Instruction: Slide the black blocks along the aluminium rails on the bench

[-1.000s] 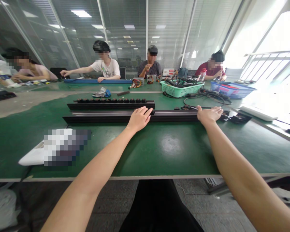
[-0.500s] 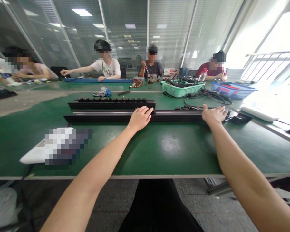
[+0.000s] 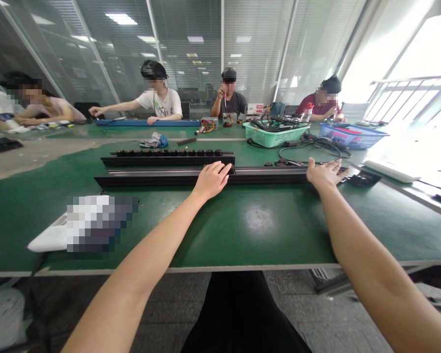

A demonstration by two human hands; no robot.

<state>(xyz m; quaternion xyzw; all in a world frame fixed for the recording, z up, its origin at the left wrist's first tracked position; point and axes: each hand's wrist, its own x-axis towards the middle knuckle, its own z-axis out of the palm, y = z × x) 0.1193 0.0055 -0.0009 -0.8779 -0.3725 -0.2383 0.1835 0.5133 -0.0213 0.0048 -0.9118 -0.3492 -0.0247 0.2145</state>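
A long black rail (image 3: 150, 177) lies across the green table (image 3: 242, 230) in front of me. My left hand (image 3: 211, 179) rests on its middle, fingers stretched flat over the top. My right hand (image 3: 325, 174) lies on the rail's right end, fingers spread and pointing right. Behind it sits a second black strip (image 3: 168, 158) carrying a row of several round sockets. Neither hand grips anything.
A white device (image 3: 51, 238) lies at my near left. A green basket of cables (image 3: 275, 134), a blue tray (image 3: 353, 135) and loose black cords (image 3: 316, 144) sit farther back right. Several people work at the far side. The table's front edge runs just below my forearms.
My right hand has slid a little to the right along the rail's end. My left hand has stayed in place on the rail's middle.
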